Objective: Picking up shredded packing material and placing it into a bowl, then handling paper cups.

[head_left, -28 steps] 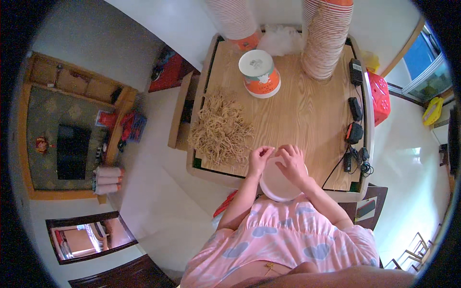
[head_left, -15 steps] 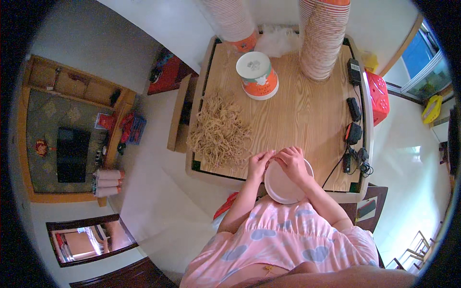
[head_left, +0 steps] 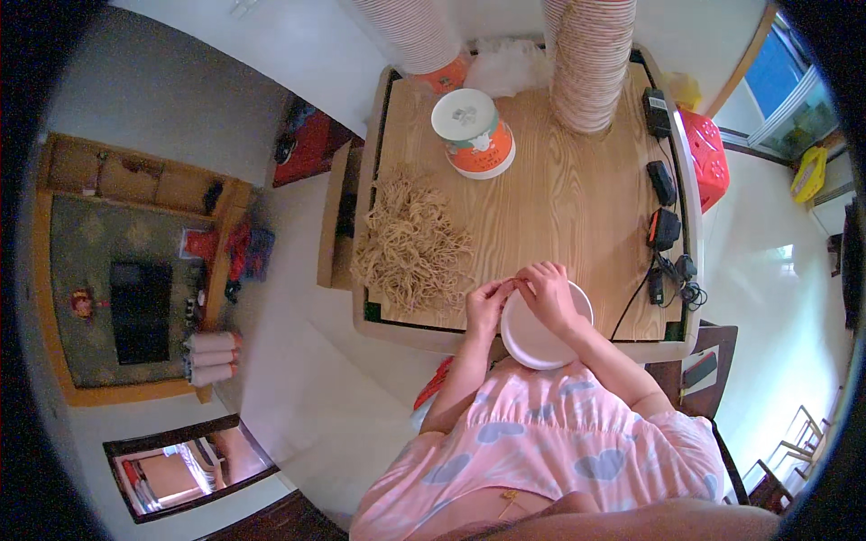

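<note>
My left hand (head_left: 487, 305) and my right hand (head_left: 548, 296) meet at the far left rim of a round white paper tub (head_left: 532, 341), which rests between the table's near edge and my lap. Both hands are closed, fingertips pinched together; whatever is between them is too small to make out. My right hand and wrist hide part of the tub. Left of my hands lies a loose heap of tan twine (head_left: 412, 243). Farther off, an orange, green and white paper tub (head_left: 478, 149) stands upside down, its white base up, apart from both hands.
A tall stack of paper tubs (head_left: 591, 68) rises at the wooden table's (head_left: 559, 216) back right, another stack (head_left: 410, 36) at its back left. Crumpled clear plastic (head_left: 510, 68) lies between them. Black adapters and cables (head_left: 663, 230) line the right edge. A red stool (head_left: 704, 158) stands beyond it.
The view has shifted slightly, so the whole scene sits a little differently. My hands stay together at the tub's rim, with my right fingers slightly raised.
</note>
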`<action>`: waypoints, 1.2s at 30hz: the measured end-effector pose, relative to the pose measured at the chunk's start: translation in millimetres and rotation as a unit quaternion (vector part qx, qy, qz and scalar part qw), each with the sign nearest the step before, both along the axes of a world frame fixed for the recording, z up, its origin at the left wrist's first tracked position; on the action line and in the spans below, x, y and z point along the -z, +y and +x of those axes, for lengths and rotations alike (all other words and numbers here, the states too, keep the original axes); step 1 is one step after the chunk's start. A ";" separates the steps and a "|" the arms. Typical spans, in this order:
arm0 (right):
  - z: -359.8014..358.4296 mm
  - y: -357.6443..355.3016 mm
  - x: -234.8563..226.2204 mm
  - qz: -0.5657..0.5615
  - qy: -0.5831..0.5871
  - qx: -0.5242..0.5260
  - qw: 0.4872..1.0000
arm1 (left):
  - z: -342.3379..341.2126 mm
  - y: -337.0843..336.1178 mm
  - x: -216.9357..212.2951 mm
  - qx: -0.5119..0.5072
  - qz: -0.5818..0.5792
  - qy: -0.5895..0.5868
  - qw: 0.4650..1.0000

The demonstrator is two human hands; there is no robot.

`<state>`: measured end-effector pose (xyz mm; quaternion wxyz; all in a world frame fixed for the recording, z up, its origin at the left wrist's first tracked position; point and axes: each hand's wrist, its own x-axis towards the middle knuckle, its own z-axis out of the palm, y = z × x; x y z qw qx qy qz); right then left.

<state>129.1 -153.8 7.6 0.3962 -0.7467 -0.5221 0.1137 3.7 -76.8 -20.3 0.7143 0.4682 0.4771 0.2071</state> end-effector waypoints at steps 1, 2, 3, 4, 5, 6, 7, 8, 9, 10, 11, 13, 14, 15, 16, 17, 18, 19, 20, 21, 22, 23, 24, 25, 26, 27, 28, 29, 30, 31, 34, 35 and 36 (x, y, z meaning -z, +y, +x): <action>-0.5 0.7 0.0 0.000 0.001 0.001 1.000 | -0.4 -0.4 2.2 0.001 0.000 0.001 1.000; -0.6 1.1 0.3 -0.004 0.000 -0.005 1.000 | -0.6 -1.0 5.7 -0.016 -0.006 -0.027 0.999; -1.1 1.7 -1.3 -0.010 -0.001 -0.011 1.000 | -0.4 -1.9 7.1 -0.034 -0.013 -0.054 0.998; -1.8 1.6 -3.5 -0.010 0.000 -0.010 1.000 | -1.1 -2.5 8.4 -0.034 -0.013 -0.054 0.998; -2.4 1.2 -6.6 -0.003 0.013 -0.015 1.000 | -2.0 -2.9 9.8 -0.053 -0.022 -0.044 0.997; -2.7 1.3 -9.3 0.005 0.027 -0.021 0.999 | -2.1 -3.7 11.1 -0.073 -0.030 -0.034 0.996; -2.4 1.1 -8.2 0.005 0.026 -0.022 0.999 | -1.9 -4.7 14.3 -0.074 -0.030 -0.035 0.996; -1.4 0.3 -6.0 -0.011 0.022 -0.038 0.999 | -1.4 -5.6 18.5 -0.085 -0.012 -0.041 0.995; -0.5 -0.1 -4.7 -0.026 0.018 -0.054 0.998 | -1.0 -6.4 20.5 -0.097 0.007 -0.047 0.994; -0.6 -0.2 -4.1 -0.027 0.017 -0.055 0.998 | -1.6 -6.9 22.2 -0.098 0.006 -0.047 0.994; -0.9 -0.2 -4.1 -0.021 0.007 -0.055 0.998 | -2.5 -7.4 23.8 -0.093 0.038 -0.033 0.994; -2.2 0.4 -4.8 -0.015 -0.002 -0.057 0.998 | -5.3 -7.8 26.3 -0.090 0.070 -0.019 0.993; -2.6 0.5 -5.8 -0.019 -0.006 -0.059 0.998 | -6.6 -8.0 27.4 -0.097 0.046 -0.027 0.994; -3.1 0.2 -6.5 -0.024 -0.009 -0.061 0.998 | -8.1 -8.3 28.5 -0.104 0.022 -0.034 0.994; -3.6 0.6 -5.8 -0.024 -0.009 -0.063 0.998 | -9.7 -7.5 29.6 -0.106 0.022 -0.034 0.994; -4.3 1.2 -4.3 -0.021 -0.010 -0.068 0.997 | -11.5 -6.4 30.4 -0.100 0.008 -0.049 0.994; -3.0 1.7 -1.5 -0.018 -0.012 -0.071 0.997 | -8.9 -4.7 24.8 -0.093 -0.006 -0.064 0.994; -2.3 2.3 1.7 -0.019 -0.013 -0.071 0.997 | -7.5 -3.2 18.7 -0.093 -0.007 -0.065 0.994; -1.8 2.5 5.1 -0.029 -0.011 -0.059 0.998 | -7.1 -2.0 12.1 -0.072 -0.015 -0.038 0.997; -2.5 3.6 5.7 -0.038 -0.009 -0.050 0.998 | -7.1 -0.2 4.2 -0.054 -0.022 -0.011 0.998; -2.7 4.2 5.8 -0.037 -0.009 -0.051 0.998 | -7.7 1.0 4.1 -0.055 -0.021 -0.011 0.998; -2.8 4.8 5.5 -0.041 -0.019 -0.047 0.998 | -7.9 2.0 4.3 -0.044 -0.016 -0.004 0.999; -3.8 5.0 4.6 -0.044 -0.028 -0.044 0.998 | -8.7 2.2 4.1 -0.034 -0.011 0.005 0.999; -5.0 5.3 4.6 -0.044 -0.028 -0.044 0.998 | -8.9 2.7 5.3 -0.034 -0.011 0.005 0.999; -6.4 5.9 5.2 -0.043 -0.043 -0.037 0.998 | -8.8 3.6 8.1 -0.027 0.006 0.015 1.000; -8.0 6.8 5.8 -0.040 -0.057 -0.031 0.997 | -9.3 4.7 12.0 -0.020 0.025 0.024 0.999; -10.3 7.7 8.0 -0.039 -0.057 -0.031 0.997 | -10.4 5.5 19.9 -0.020 0.026 0.024 0.999; -13.0 8.6 11.0 -0.036 -0.063 -0.022 0.997 | -11.4 6.2 28.8 -0.034 0.035 0.012 0.999; -13.9 9.0 11.9 -0.034 -0.068 -0.011 0.997 | -9.5 6.3 29.4 -0.045 0.043 -0.001 0.998; -13.8 8.5 12.1 -0.034 -0.068 -0.009 0.997 | -7.9 5.6 29.7 -0.044 0.043 0.000 0.998; -11.7 5.7 10.5 -0.025 -0.084 -0.017 0.996 | -0.8 4.1 19.7 -0.069 0.118 -0.002 0.991; -10.7 4.5 9.2 -0.021 -0.077 -0.024 0.997 | -0.2 5.3 14.0 -0.087 0.121 0.002 0.989; -10.7 3.9 7.8 -0.015 -0.071 -0.033 0.997 | -0.6 6.6 9.4 -0.108 0.125 0.005 0.986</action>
